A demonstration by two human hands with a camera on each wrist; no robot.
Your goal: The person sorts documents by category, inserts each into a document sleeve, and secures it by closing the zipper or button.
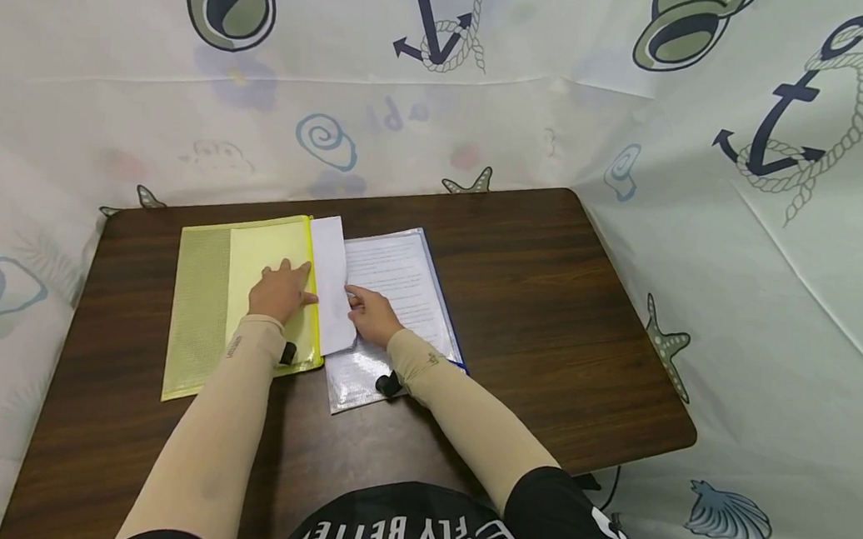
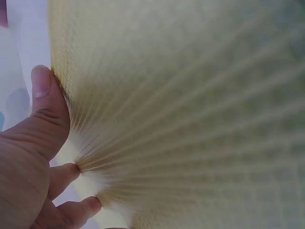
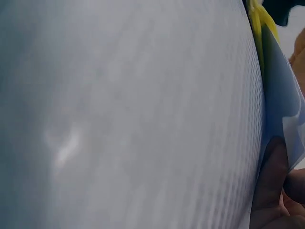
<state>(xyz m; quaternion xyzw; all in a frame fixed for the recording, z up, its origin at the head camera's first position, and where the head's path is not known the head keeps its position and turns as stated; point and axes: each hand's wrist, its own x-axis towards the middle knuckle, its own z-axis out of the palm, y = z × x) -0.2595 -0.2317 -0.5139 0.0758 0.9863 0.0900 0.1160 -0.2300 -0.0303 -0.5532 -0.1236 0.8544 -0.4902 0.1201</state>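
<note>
A yellow mesh zip folder [image 1: 199, 312] lies on the left of the table, a pale sheet showing through it. My left hand [image 1: 278, 292] rests on it with fingers spread, thumb at its yellow zip edge. In the left wrist view, the left thumb [image 2: 45, 102] and fingertips touch the mesh. White paper [image 1: 332, 296] sticks out past that zip edge. My right hand [image 1: 374, 316] pinches the paper's right edge, seen also in the right wrist view beside the paper [image 3: 281, 90]. Under the right hand lies a clear, blue-edged zip folder [image 1: 356, 381] with a printed sheet [image 1: 401, 280].
The dark wooden table [image 1: 549, 311] extends right of the folders, with a rounded far corner. White patterned cloth [image 1: 539, 26] hangs behind it and along both sides. A black cable [image 1: 614, 487] hangs below the right edge.
</note>
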